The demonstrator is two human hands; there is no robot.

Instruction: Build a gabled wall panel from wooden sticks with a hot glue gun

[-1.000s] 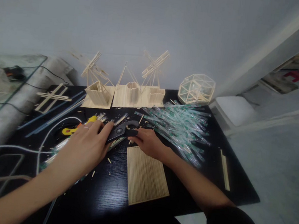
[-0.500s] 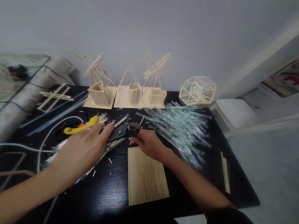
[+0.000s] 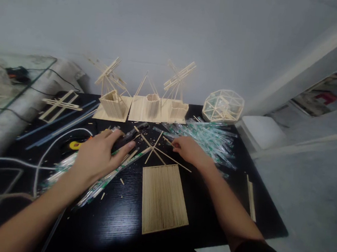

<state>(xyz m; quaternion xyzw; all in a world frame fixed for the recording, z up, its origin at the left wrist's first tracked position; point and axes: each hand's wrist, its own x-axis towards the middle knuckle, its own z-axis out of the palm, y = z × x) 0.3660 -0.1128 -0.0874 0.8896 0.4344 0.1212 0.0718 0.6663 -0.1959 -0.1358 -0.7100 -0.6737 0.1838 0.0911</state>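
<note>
My left hand (image 3: pixel 100 155) lies curled over a black cutter (image 3: pixel 133 131) on the black table (image 3: pixel 122 221); the tool's dark end sticks out past my fingertips. My right hand (image 3: pixel 189 150) sits to the right of it, with its fingertips pinched on the end of a thin wooden stick (image 3: pixel 168 142). Between the hands, several thin sticks (image 3: pixel 153 149) lie crossed in a star shape. A flat mat of glued sticks (image 3: pixel 163 197) lies just in front of them, nearer to me.
A heap of plastic-wrapped sticks (image 3: pixel 214 137) lies right of my right hand. Stick windmill models (image 3: pixel 113 96) on wooden bases and a stick dome (image 3: pixel 223 103) stand by the wall. A yellow tool (image 3: pixel 74 145), a white cable (image 3: pixel 50 145) and a stick cross (image 3: pixel 59 104) lie left.
My right hand has let go of the black cutter and moved right onto the thin sticks. My left hand has drawn the cutter left and back, uncovering the crossed sticks.
</note>
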